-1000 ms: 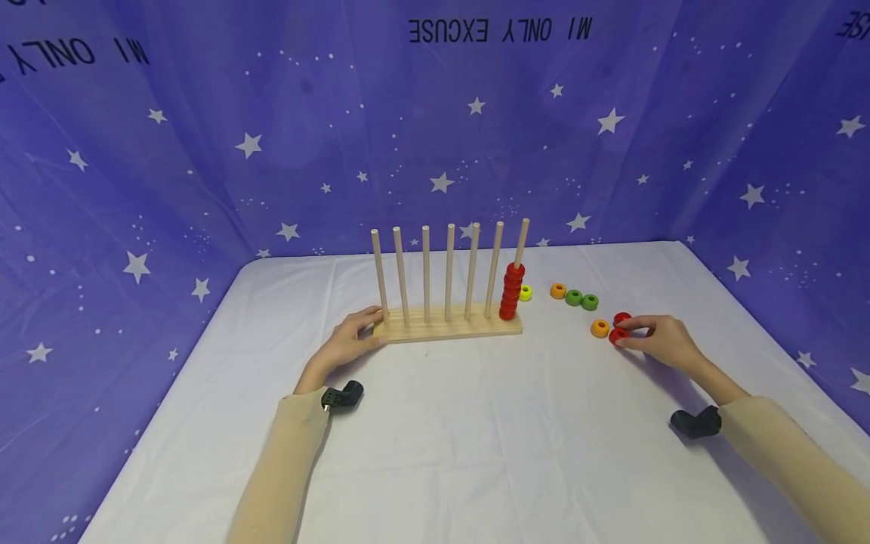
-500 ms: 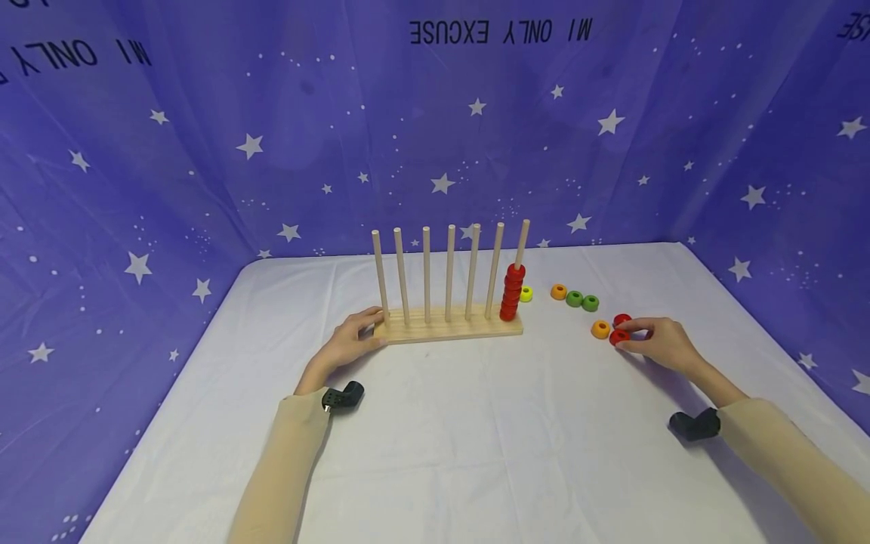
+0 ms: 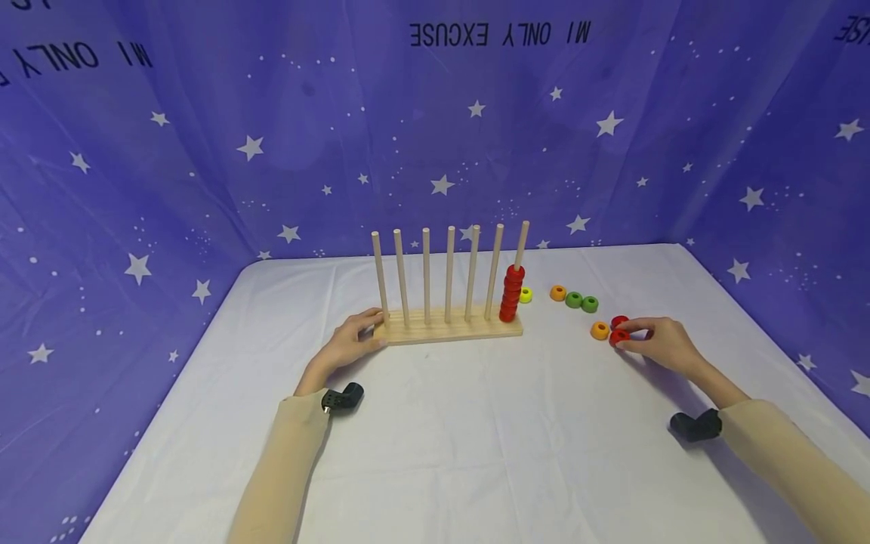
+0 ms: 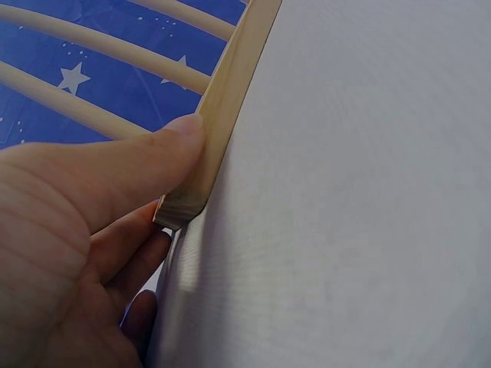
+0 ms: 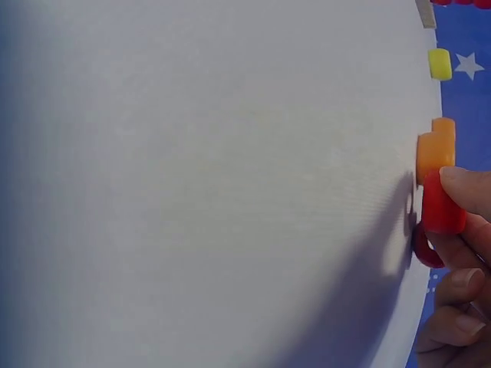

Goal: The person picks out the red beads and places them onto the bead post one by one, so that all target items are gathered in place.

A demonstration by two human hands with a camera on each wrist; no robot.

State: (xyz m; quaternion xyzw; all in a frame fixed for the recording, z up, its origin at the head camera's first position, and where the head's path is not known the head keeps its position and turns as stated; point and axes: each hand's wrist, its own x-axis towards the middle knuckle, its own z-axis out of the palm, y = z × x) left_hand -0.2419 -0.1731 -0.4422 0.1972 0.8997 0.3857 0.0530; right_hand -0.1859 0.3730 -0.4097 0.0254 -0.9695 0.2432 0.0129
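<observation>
My left hand (image 3: 348, 344) holds the left end of a wooden peg rack's base (image 3: 448, 328), thumb on the front edge and fingers behind. The rack bears several upright pegs; a stack of red beads (image 3: 511, 295) sits on the rightmost one. To the right of the rack, my right hand (image 3: 667, 344) pinches a red bead (image 5: 442, 207) between thumb and fingers, close over the white cloth. Another red bead (image 3: 619, 322) lies right behind it, its hole turned toward the right wrist camera. An orange bead (image 3: 600, 331) is just left of the pinched one.
Farther back lie two green beads (image 3: 581, 302), another orange bead (image 3: 558, 293) and a yellow bead (image 3: 526, 295) beside the rack's right end. White cloth (image 3: 476, 438) covers the table, and a blue star-patterned curtain (image 3: 381, 151) stands behind and at the sides.
Both hands keep nearly the same place and grip. The red bead behind the pinched one has shifted very slightly left; the rack has not moved.
</observation>
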